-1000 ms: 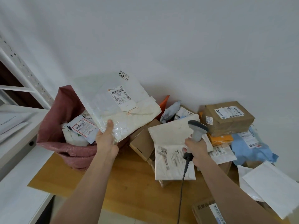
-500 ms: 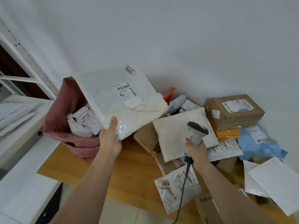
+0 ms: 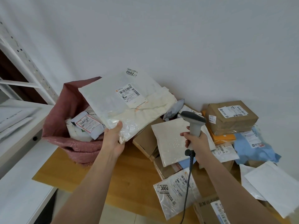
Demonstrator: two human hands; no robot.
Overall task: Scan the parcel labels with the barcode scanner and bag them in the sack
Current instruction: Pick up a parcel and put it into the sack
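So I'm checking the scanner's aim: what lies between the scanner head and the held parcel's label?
Nothing in the head view: past the scanner only parcels lying lower show, below the label of the white parcel.

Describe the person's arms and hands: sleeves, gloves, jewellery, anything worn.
Both forearms are bare as far as the frame shows, with no sleeves in view. The left hand and the right hand wear no gloves, and no rings, watch or bracelet are visible.

place: parcel sorting room | evidence: labelled parcels heaped on wooden table; white metal shelving
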